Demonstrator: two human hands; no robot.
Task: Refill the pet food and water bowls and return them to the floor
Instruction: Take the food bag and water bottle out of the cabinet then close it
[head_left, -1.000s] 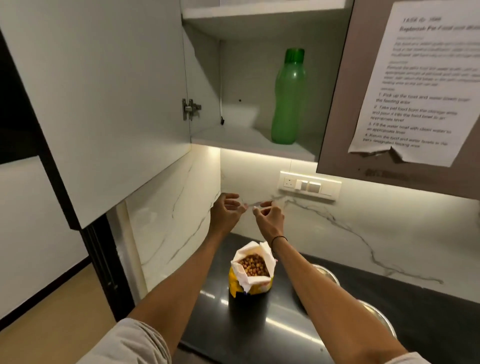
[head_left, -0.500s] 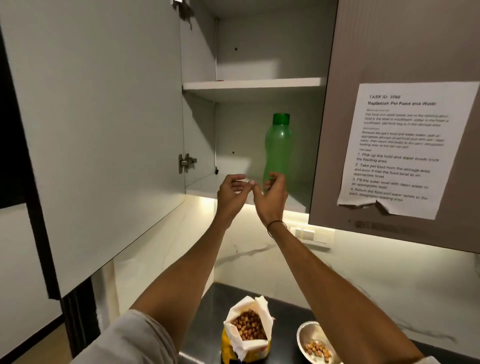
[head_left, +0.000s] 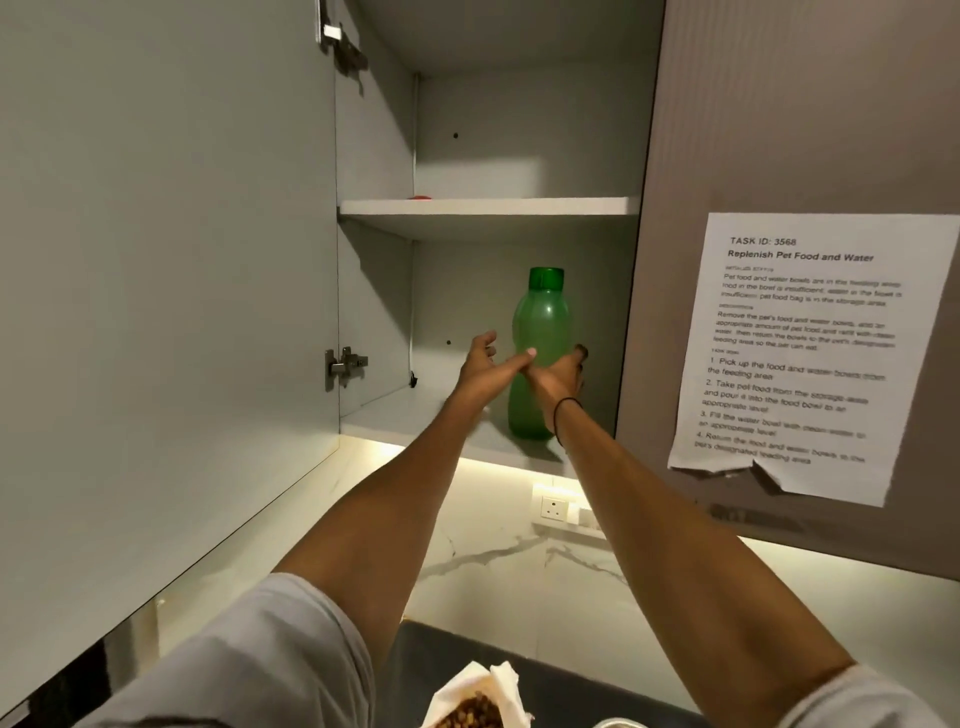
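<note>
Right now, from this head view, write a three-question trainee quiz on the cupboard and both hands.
1. True or false: the green bottle stands upright on the lower shelf.
2. Which hand wraps the bottle's middle? A) left hand B) right hand
3. Fill in: the bottle's cap is ____.

Key: 1 true; 2 B; 3 on

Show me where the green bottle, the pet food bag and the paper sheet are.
green bottle (head_left: 542, 322), head view, upper body.
pet food bag (head_left: 475, 701), head view, open top.
paper sheet (head_left: 800, 358), head view, printed middle.
</note>
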